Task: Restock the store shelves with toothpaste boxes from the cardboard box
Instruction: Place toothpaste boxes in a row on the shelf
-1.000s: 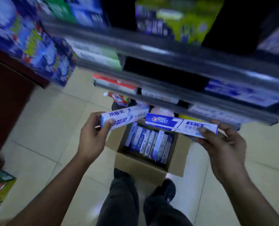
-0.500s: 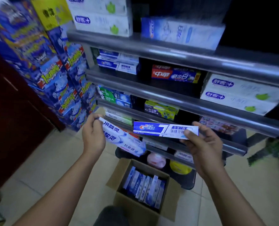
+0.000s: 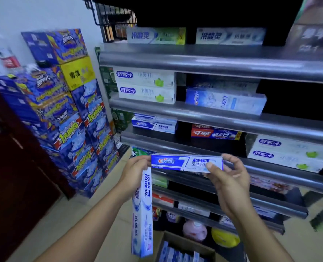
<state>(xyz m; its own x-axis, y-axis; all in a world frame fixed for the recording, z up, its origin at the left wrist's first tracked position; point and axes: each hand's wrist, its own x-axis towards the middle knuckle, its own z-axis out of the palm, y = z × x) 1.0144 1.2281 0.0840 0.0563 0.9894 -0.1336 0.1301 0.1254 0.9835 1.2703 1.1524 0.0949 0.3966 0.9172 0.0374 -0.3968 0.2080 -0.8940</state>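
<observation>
My right hand (image 3: 227,178) grips the right end of a blue-and-white Crest toothpaste box (image 3: 181,162), held level in front of a grey metal shelf edge (image 3: 270,167). My left hand (image 3: 133,173) holds a white-and-blue toothpaste box (image 3: 142,214) by its top end, so the box hangs straight down; the fingers of that hand also touch the Crest box's left end. The open cardboard box (image 3: 185,242) sits on the floor at the bottom, with several toothpaste boxes (image 3: 177,254) standing inside.
Several grey shelves hold toothpaste boxes, among them matching Crest boxes (image 3: 154,125) and a red box (image 3: 213,133). Dark gaps lie at the shelves' right. Stacked blue cartons (image 3: 66,114) fill the left, beside a dark red door (image 3: 11,176). Round items (image 3: 194,229) sit low.
My view has lifted from the cardboard box to the shelves. Both hands rose with their boxes. The left box swung from slanted to hanging vertically, and the Crest box came up level.
</observation>
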